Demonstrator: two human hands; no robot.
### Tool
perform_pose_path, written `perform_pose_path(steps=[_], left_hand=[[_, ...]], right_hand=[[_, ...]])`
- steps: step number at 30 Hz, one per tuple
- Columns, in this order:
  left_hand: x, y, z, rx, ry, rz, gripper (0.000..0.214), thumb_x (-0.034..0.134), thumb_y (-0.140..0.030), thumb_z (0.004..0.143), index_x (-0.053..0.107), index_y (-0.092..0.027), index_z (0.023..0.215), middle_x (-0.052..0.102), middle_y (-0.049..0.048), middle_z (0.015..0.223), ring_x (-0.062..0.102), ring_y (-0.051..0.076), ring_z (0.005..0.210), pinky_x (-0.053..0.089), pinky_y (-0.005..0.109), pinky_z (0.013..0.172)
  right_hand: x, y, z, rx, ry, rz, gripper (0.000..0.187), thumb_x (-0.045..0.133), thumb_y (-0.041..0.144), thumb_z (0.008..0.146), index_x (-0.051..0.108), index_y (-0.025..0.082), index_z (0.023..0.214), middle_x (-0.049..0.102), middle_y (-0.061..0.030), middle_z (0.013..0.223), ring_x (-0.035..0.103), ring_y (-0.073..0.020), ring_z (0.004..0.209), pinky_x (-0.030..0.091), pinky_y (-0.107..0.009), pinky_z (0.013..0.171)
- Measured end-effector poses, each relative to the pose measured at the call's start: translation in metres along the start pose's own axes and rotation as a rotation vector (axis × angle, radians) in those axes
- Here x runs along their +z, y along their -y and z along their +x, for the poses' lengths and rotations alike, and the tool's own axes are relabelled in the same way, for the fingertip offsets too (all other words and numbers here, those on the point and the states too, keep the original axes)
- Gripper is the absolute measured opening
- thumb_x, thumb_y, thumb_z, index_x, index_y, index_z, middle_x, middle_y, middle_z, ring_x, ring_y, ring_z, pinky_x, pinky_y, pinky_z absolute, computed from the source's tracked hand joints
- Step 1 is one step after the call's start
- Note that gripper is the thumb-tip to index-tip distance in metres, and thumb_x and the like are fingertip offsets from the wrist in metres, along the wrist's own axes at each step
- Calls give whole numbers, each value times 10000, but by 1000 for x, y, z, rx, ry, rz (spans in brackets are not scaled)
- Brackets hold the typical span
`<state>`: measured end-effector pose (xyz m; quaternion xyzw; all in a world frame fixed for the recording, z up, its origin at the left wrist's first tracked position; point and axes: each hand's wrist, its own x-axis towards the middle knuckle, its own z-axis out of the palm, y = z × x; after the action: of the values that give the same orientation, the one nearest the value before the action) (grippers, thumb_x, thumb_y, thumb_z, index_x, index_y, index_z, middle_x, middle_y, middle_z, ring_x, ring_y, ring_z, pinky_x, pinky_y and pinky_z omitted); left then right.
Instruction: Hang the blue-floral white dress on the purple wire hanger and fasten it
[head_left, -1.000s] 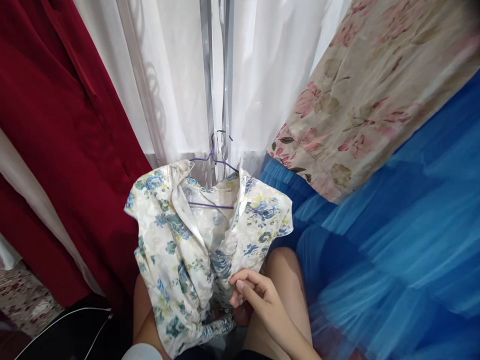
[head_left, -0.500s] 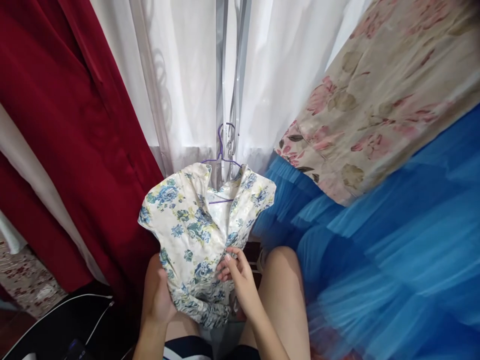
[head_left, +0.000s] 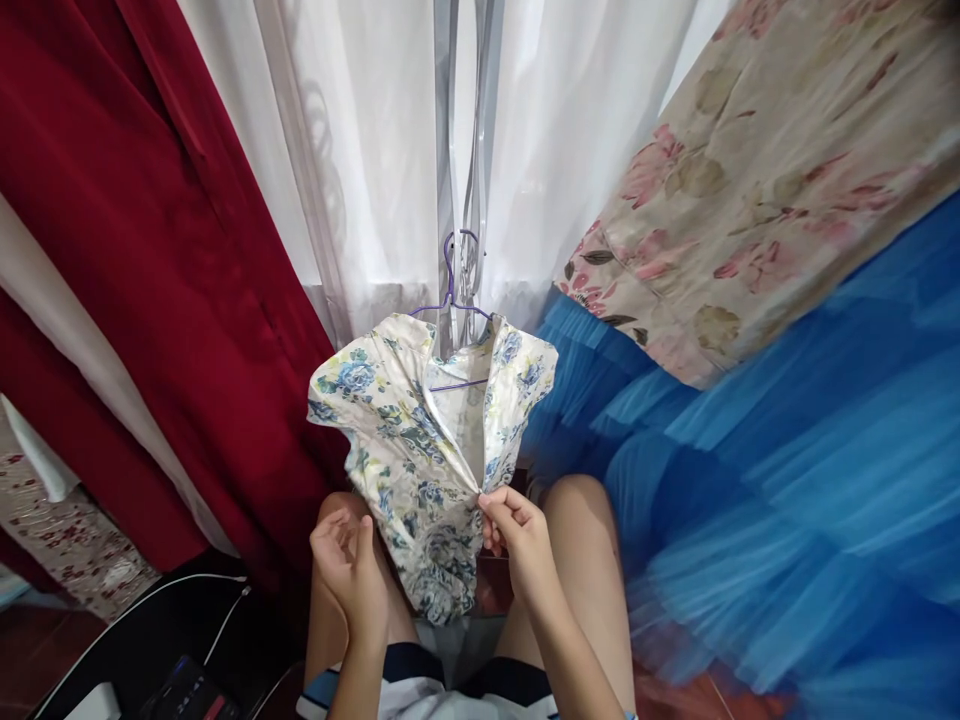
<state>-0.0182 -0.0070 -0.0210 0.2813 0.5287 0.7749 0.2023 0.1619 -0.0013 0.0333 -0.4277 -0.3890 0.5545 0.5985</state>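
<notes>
A cream blouse [head_left: 405, 440] with blue and green flowers hangs in front of me on a purple hanger [head_left: 450, 275]. Its V-shaped opening is spread at the top, and the lower part is crumpled. At the bottom of that opening my right hand [head_left: 517, 530] pinches the fabric between thumb and fingers; whether a zip pull is in the pinch is too small to tell. My left hand [head_left: 349, 565] is off the garment, left of its lower side, over my knee. Its fingers are loosely curled with the thumb apart, and nothing is in it.
Red cloth [head_left: 202, 300] hangs at left and white curtains [head_left: 375, 150] behind. To the right are a beige floral cloth [head_left: 720, 220] and a blue tulle skirt [head_left: 750, 480]. A phone [head_left: 191, 690] and a white cable [head_left: 225, 620] lie on a black surface at lower left.
My left hand has let go of the blouse's left side and moved slightly right. My right hand has closed on the front opening and shifted right, pulling the fabric with it.
</notes>
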Motion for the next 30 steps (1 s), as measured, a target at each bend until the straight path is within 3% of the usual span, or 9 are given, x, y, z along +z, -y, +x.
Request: perform_pose_path(steps=[1, 3, 6, 10, 14, 20, 24, 27, 30], left_hand=[[1, 2, -4, 102, 42, 72, 294, 740, -285, 799, 631, -211, 1062, 660, 54, 1048, 634, 220, 1034, 487, 358, 963], [8, 2, -17, 221, 343, 187, 274, 705, -264, 829, 637, -205, 1088, 645, 80, 1108, 609, 235, 1080, 473, 359, 970], [24, -4, -36, 256, 682, 224, 249, 618, -234, 888, 636, -195, 1133, 664, 91, 1122, 619, 232, 1062, 482, 331, 921], [40, -8, -43, 210, 692, 205, 155, 535, -247, 943, 609, -174, 827, 626, 20, 762, 593, 161, 725, 460, 257, 702], [39, -6, -35, 246, 765, 209, 150, 560, -233, 919, 604, -172, 789, 613, 25, 777, 594, 175, 776, 449, 267, 750], [37, -6, -31, 214, 793, 237, 122, 571, -227, 900, 625, -178, 802, 640, 47, 789, 602, 204, 798, 448, 290, 760], [42, -3, -22, 218, 790, 234, 125, 594, -223, 878, 644, -173, 775, 655, 54, 770, 620, 208, 784, 474, 298, 750], [56, -21, 4, 259, 721, 206, 135, 610, -230, 883, 676, -165, 981, 690, 87, 964, 642, 220, 934, 488, 324, 868], [82, -74, 39, 428, 624, 134, 371, 529, -267, 960, 554, -188, 1321, 683, 84, 1066, 655, 187, 968, 496, 326, 907]], right_hand=[[0, -2, -3, 14, 7, 9, 308, 727, 370, 822, 559, 181, 644, 496, 56, 480, 387, -60, 408, 261, -189, 405], [4, -5, -10, 30, 50, -5, 293, 732, 365, 816, 578, 178, 651, 506, 55, 471, 378, -58, 398, 243, -188, 399], [13, -7, -18, 50, 120, -53, 295, 746, 387, 794, 601, 170, 655, 540, 40, 464, 387, -61, 376, 249, -190, 388], [21, 5, -13, 66, 133, -76, 291, 745, 400, 775, 622, 164, 657, 569, 26, 458, 408, -68, 346, 257, -191, 366], [33, 50, 27, -29, 126, -32, 291, 759, 359, 731, 614, 157, 579, 533, 33, 430, 375, -51, 330, 227, -190, 345], [75, 137, 106, -167, 135, 44, 206, 762, 295, 647, 624, 147, 608, 499, 55, 473, 361, -35, 379, 217, -167, 341], [87, 149, 118, -339, 87, -8, 153, 733, 272, 681, 638, 153, 665, 522, 46, 501, 407, -47, 394, 237, -168, 350], [82, 141, 107, -457, 68, -69, 162, 734, 276, 741, 628, 175, 673, 523, 53, 493, 414, -51, 380, 275, -189, 372], [77, 134, 96, -551, 62, -134, 166, 718, 229, 802, 627, 182, 671, 516, 49, 477, 433, -58, 375, 282, -222, 389]])
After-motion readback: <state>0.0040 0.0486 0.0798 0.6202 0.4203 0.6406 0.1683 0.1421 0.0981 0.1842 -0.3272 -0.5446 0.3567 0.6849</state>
